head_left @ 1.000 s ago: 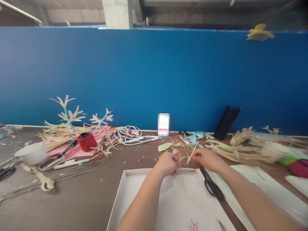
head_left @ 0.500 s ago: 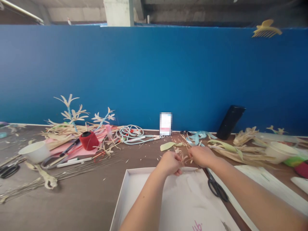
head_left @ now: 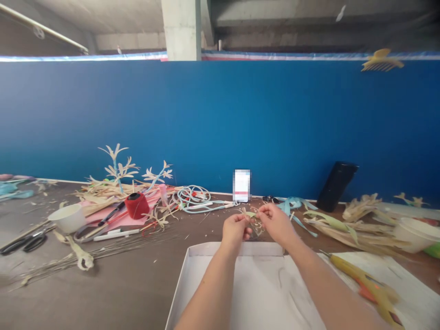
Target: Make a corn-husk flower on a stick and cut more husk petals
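My left hand [head_left: 235, 230] is above the far edge of a white box lid [head_left: 237, 250], thumb and fingers pinched together. Close on its right, my right hand [head_left: 277, 223] is also closed in a pinch. What either pinch holds is too small or hidden to make out. A pale green strip of corn husk [head_left: 250, 214] shows between the fingertips; whether it is held or lies on the table behind, I cannot tell. Thin husk shreds [head_left: 257, 225] show below the fingertips.
A yellow glue gun [head_left: 366, 282] lies by my right forearm. Dried husks [head_left: 347, 227], a white bowl [head_left: 417, 233] and a black cylinder [head_left: 337, 185] are right. A red thread spool [head_left: 136, 205], husk flowers [head_left: 118, 167], scissors [head_left: 34, 240] and thin wires [head_left: 103, 250] are left.
Both hands have lifted off the far edge of the box lid and come closer together. The view has tilted up slightly. The glue gun now shows; the scissors beside the lid no longer do.
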{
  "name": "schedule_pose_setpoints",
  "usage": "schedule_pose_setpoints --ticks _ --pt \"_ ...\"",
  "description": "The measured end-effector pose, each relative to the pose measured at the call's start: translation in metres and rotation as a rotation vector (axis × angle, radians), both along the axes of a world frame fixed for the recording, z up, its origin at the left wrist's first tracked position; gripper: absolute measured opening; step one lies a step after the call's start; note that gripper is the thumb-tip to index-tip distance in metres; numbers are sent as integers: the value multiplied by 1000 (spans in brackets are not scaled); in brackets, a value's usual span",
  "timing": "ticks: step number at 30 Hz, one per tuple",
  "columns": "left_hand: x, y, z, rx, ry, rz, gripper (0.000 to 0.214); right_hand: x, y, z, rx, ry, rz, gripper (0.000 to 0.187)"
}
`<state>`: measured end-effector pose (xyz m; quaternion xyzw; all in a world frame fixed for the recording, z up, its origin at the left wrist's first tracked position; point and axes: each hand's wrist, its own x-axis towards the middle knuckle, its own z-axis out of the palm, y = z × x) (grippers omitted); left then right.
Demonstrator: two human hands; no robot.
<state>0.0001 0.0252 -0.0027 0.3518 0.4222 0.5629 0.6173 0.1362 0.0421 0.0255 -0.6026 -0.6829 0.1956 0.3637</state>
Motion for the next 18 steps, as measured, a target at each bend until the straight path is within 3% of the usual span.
schedule_pose_setpoints --ticks 6,12,18 --pt "-10 3 -1 -29 -192 -18 28 -17 -8 -22 226 84 -36 18" --pt "-11 5 -3 -44 -161 -13 24 -5 -2 -40 365 119 -45 18" --pt "-11 4 -4 -32 -67 -83 25 0 0 -45 499 32 -64 15"
